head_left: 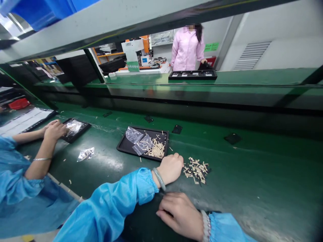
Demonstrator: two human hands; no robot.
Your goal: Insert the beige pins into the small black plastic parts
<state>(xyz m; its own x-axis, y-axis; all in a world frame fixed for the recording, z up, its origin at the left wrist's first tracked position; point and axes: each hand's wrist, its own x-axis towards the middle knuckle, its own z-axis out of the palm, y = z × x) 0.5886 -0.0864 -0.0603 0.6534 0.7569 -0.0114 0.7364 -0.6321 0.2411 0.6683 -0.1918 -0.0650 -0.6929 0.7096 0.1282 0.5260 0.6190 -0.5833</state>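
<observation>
My left hand (169, 169), with a bracelet at its wrist, is closed, its fingertips turned down between a black tray and a loose pile of small beige and dark pieces (196, 170). Whatever its fingers pinch is hidden. Nearer to me, my right hand (182, 215) is curled low over the table's near side. Its fingers are bent inward and cover anything held beneath them. The black tray (123, 145) carries a heap of small beige strips (156, 149) and clear plastic bags (135, 135).
On the left, a co-worker's hands (55, 130) work over another dark tray (78, 133). A small clear bag (86, 154) lies on the green table (264, 168). Flat black pieces (232, 138) lie farther back. A shelf beam (131, 23) crosses overhead. A person in pink (188, 48) stands beyond.
</observation>
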